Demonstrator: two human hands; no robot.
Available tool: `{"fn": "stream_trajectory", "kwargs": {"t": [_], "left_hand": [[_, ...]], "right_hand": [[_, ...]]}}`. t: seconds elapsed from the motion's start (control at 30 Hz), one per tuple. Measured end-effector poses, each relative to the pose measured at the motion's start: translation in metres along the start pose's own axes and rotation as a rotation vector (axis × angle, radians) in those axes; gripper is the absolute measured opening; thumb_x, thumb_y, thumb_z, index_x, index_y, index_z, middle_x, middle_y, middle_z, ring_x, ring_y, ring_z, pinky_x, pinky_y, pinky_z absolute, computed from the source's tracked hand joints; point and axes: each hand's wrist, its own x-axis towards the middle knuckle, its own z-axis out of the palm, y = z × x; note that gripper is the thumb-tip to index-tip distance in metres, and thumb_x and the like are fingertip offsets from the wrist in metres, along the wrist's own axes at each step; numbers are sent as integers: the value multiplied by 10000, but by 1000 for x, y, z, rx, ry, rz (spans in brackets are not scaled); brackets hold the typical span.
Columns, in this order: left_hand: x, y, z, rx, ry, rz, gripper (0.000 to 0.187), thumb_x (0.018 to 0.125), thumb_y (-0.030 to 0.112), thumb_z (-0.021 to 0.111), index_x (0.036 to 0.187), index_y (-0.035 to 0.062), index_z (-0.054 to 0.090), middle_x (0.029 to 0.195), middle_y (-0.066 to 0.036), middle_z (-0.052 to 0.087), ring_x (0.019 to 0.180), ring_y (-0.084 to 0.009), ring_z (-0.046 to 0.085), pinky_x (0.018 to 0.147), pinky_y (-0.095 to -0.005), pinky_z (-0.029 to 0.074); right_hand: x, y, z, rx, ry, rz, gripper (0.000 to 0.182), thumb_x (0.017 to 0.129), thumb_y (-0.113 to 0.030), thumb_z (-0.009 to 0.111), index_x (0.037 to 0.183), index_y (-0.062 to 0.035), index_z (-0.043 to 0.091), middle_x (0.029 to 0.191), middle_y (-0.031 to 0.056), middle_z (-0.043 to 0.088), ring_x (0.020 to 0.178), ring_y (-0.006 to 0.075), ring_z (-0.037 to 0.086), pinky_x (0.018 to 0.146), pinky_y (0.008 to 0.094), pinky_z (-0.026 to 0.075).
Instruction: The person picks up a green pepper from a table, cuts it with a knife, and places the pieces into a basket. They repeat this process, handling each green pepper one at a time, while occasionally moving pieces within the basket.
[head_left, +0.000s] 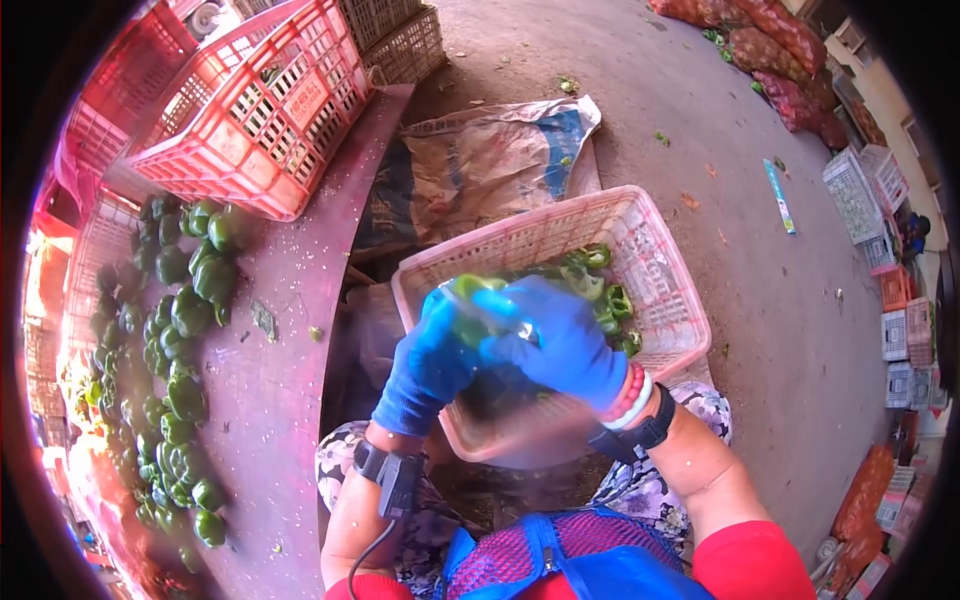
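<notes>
Your left hand point(432, 345) grips green pepper point(468, 287); your right hand point(555, 335) blurred, can't tell grip. Basket point(662, 285) below both. Red crate point(250, 125), 11 o'clock: label point(305, 98) too small to read.

A bright green pepper point(467, 288), blurred and perhaps cut, sits in the left hand point(432, 345), close by the right hand point(562, 335). Below, green pepper pieces point(619, 301) lie heaped inside the pink crate point(668, 290).
</notes>
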Motion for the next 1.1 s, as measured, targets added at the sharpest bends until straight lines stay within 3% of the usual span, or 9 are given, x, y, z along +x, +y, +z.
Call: {"fn": "stream_trajectory", "kwargs": {"t": [0.07,0.23,0.33,0.4,0.57,0.77,0.87,1.0,1.1], "left_hand": [[4,-11,2,-279,60,-222,603,796,71,808,1343,63,556,1357,-120,574,1239,-284,571,1025,-400,487],[5,-2,16,-547,164,-33,720,681,53,894,1324,36,570,1328,-106,590,1198,-217,581,1022,-358,479],[13,-5,18,107,181,97,463,829,68,761,1260,46,595,1194,-102,645,1088,-187,620,928,-335,522],[15,-14,33,-1370,351,-481,329,895,66,675,1218,49,613,1142,-109,658,1019,-212,638,886,-334,528],[14,8,53,-874,464,-281,239,960,102,610,1197,71,608,1104,-96,643,985,-231,643,856,-342,535],[26,-2,39,-1084,416,-465,247,1006,265,579,1164,80,623,1117,-87,641,1005,-218,659,877,-332,558],[24,-16,37,-1070,363,-538,298,999,298,584,1203,81,598,1143,-97,648,1036,-228,673,909,-354,563],[36,-29,53,162,390,-118,435,1003,297,593,1377,85,527,1231,-96,612,1070,-181,631,929,-337,535],[40,23,35,-449,170,-228,466,985,206,613,1395,40,465,1206,-152,605,1008,-244,650,826,-354,555]], "right_hand": [[-1,-3,1,-72,-74,-57,469,823,-289,764,1227,-87,637,1028,163,640,790,388,648,686,450,529],[-15,-14,8,-331,33,-142,431,777,-210,730,1186,-106,641,1062,105,650,742,293,660,633,418,513],[-14,-4,19,-345,139,-86,394,788,-201,720,1165,-120,641,1045,113,651,744,312,660,633,419,510],[-5,-8,23,-238,176,72,269,834,-186,697,1087,-106,652,928,141,662,757,367,660,635,450,512],[-7,18,51,60,221,441,142,900,-194,677,989,-83,681,868,169,691,771,369,684,648,426,532],[6,31,32,930,363,901,197,991,-251,612,1001,-77,703,729,23,661,536,105,594,477,218,444],[4,33,7,1347,323,858,260,1006,-317,580,1092,-91,678,661,20,606,469,117,540,418,231,415],[4,39,-4,1098,380,986,281,992,-372,599,1075,-111,659,619,17,567,460,115,543,392,253,421],[4,30,-3,842,287,981,304,958,-405,656,1012,-106,668,677,9,612,488,99,547,428,234,422]]}}
